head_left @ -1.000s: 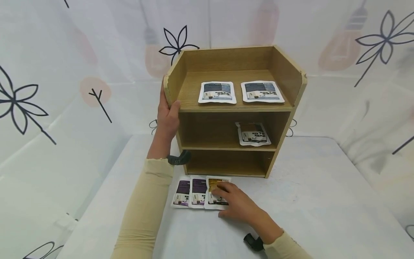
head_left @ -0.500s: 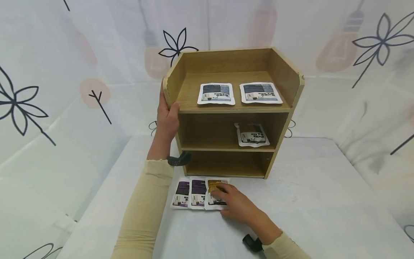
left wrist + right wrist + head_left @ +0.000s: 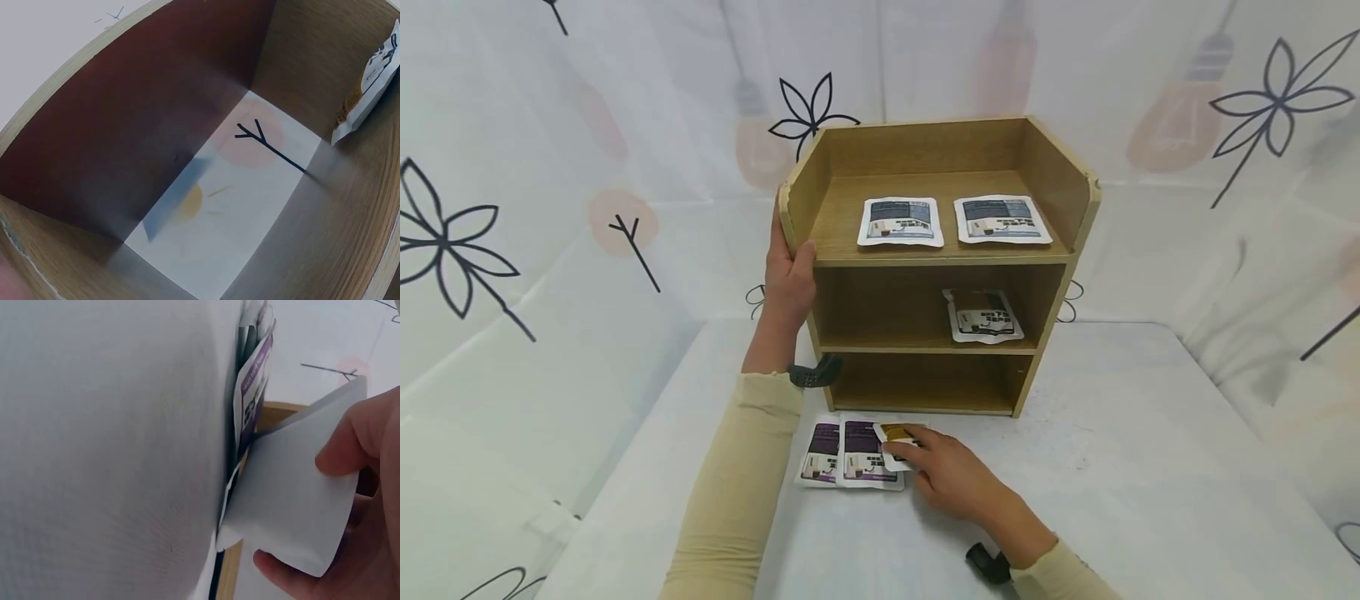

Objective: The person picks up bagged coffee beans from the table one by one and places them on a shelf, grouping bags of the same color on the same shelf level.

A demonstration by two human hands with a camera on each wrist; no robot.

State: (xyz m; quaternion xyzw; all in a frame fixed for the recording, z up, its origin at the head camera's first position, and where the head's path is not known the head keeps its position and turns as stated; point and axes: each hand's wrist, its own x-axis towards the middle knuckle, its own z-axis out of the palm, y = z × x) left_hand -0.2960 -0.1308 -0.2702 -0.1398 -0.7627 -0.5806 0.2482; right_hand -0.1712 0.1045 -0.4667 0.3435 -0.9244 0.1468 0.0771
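Observation:
My left hand (image 3: pixel 788 279) grips the upper left side of a small wooden shelf (image 3: pixel 1060 283). My right hand (image 3: pixel 958 475) pinches a gold-labelled sachet (image 3: pixel 895 433) near the foot of the shelf. In the right wrist view the sachet (image 3: pixel 294 494) turns its plain white back to the camera, tilted up off the table, with the thumb (image 3: pixel 344 447) on it. Left of it lie two purple-labelled sachets, the nearer one (image 3: pixel 859 450) overlapping the outer one (image 3: pixel 818 454).
Two blue-labelled sachets lie on the top tier, a left one (image 3: pixel 900 222) and a right one (image 3: pixel 1002 219). A brown-labelled sachet (image 3: pixel 982 317) rests at the right of the middle tier. The white table (image 3: pixel 1150 467) extends to both sides; a patterned sheet (image 3: pixel 662 125) hangs behind.
My right hand has taken hold of the gold-labelled sachet and tilted it up from the table, showing more of the purple-labelled one beside it. The left hand keeps its grip.

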